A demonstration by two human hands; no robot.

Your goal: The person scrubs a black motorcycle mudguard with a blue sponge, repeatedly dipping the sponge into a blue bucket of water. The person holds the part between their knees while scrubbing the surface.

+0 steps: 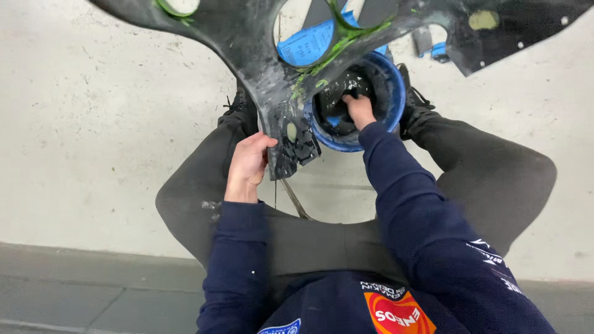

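Left hand (249, 166) is clamped on the lower edge of the big black panel (260, 68), right hand (359, 110) is down inside the blue bucket (396, 93) between the person's feet, fingers closed on something dark, can't tell what. Probably best keeping that panel braced steady. Concrete floor (93, 124) underneath.

The left hand (249, 162) was curled in a grip near the knee; the right hand (359, 109) was stretched forward, fingers closed.
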